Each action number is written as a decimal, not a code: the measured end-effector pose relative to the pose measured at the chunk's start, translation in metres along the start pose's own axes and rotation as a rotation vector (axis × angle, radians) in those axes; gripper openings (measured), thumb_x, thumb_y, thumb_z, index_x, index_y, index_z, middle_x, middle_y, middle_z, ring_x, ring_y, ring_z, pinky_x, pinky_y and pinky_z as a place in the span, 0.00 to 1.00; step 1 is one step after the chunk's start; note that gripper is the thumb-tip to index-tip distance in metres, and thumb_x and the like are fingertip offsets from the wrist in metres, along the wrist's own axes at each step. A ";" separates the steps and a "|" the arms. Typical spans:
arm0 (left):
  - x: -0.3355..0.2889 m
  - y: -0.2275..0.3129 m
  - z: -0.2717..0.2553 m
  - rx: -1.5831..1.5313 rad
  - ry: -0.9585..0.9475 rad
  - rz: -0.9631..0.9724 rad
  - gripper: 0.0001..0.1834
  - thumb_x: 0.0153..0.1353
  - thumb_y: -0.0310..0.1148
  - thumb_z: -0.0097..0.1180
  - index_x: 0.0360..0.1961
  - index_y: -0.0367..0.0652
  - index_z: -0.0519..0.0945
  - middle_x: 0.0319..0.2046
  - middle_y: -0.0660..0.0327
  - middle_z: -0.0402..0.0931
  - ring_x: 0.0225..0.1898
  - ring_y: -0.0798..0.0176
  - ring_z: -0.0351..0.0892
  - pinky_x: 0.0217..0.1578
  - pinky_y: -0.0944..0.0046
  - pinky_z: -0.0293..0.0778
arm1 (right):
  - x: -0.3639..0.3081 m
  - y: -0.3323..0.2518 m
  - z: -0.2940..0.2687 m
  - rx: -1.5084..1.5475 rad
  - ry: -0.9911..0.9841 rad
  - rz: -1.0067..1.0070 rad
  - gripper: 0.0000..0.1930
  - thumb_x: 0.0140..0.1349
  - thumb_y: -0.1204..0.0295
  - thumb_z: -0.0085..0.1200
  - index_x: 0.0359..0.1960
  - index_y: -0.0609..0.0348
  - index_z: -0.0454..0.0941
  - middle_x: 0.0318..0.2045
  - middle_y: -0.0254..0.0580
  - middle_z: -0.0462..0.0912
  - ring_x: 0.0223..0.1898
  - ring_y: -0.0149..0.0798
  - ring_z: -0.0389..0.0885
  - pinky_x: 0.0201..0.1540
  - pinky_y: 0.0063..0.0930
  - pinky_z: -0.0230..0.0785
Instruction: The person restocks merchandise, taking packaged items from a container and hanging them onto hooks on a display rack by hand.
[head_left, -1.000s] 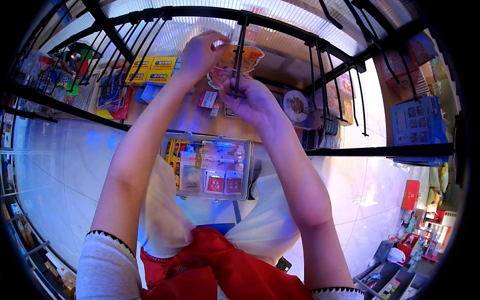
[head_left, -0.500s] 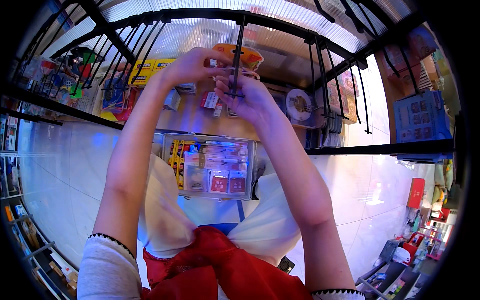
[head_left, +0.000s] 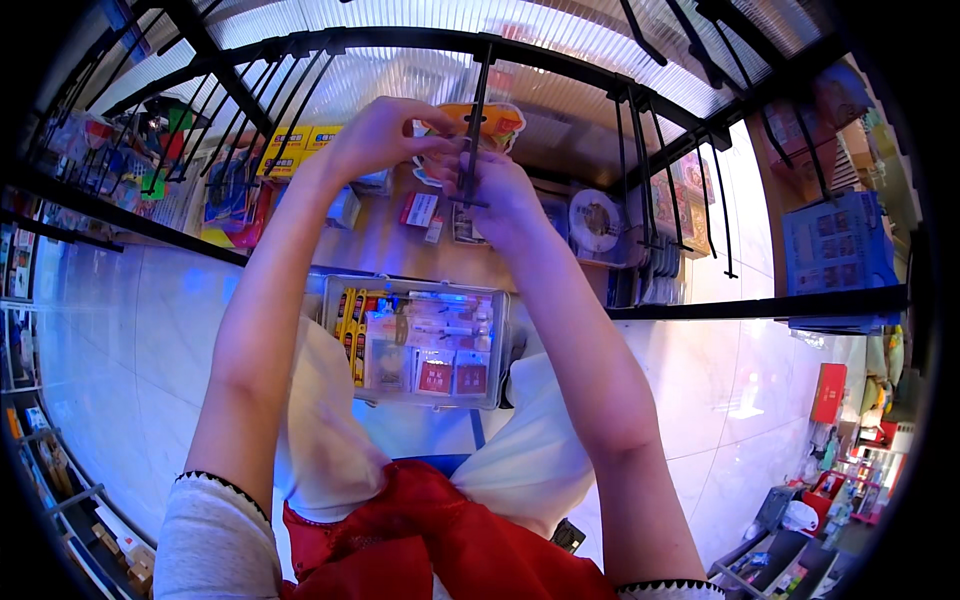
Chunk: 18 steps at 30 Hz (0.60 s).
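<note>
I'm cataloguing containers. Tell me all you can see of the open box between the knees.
The rectangular box looks like clear, greyish plastic, with latch-like bits on its rim. It sits open side up between legs in white, near the shelf. Yellow packs line its left; pale packets fill the upper right, two packs with red squares the lower right. The left hand and right hand are both away from it. Contact with the legs is unclear, its support hidden.

I wear a red apron (head_left: 480, 535), softly creased, and beyond it loose off-white trousers (head_left: 532, 432). On either side of the apron, my left sleeve (head_left: 215, 540) and right sleeve (head_left: 680, 593) are short and pale grey, edged with small black scallops; my left hand (head_left: 380, 140) and right hand (head_left: 503, 195) are bare.
</note>
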<state>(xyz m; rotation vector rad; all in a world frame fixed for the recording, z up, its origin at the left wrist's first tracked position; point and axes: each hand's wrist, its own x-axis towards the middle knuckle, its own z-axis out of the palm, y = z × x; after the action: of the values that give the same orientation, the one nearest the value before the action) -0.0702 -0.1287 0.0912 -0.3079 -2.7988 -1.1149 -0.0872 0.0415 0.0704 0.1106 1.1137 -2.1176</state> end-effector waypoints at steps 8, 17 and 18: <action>-0.022 -0.010 -0.030 0.129 0.238 -0.028 0.12 0.52 0.35 0.59 0.38 0.44 0.81 0.31 0.61 0.79 0.19 0.71 0.66 0.23 0.71 0.66 | -0.024 -0.015 0.032 -0.081 -0.009 -0.158 0.06 0.63 0.76 0.40 0.37 0.63 0.69 0.23 0.37 0.75 0.22 0.32 0.77 0.24 0.21 0.74; -0.059 -0.005 -0.031 0.207 0.204 -0.086 0.11 0.52 0.35 0.59 0.35 0.43 0.80 0.27 0.58 0.78 0.20 0.62 0.72 0.24 0.65 0.69 | -0.083 -0.020 0.025 -0.065 -0.065 -0.066 0.05 0.60 0.76 0.44 0.36 0.61 0.71 0.23 0.36 0.74 0.21 0.32 0.75 0.20 0.22 0.69; -0.065 -0.002 -0.031 0.223 0.158 -0.134 0.10 0.51 0.34 0.59 0.35 0.43 0.80 0.28 0.58 0.78 0.21 0.62 0.72 0.24 0.65 0.69 | -0.101 -0.020 0.027 -0.152 0.015 -0.073 0.05 0.60 0.75 0.45 0.36 0.60 0.71 0.23 0.35 0.74 0.20 0.32 0.75 0.20 0.22 0.69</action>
<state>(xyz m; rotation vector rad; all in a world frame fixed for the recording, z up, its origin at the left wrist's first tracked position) -0.0069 -0.1606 0.1006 -0.0112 -2.7992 -0.7980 -0.0195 0.0858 0.1400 0.0146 1.3011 -2.0903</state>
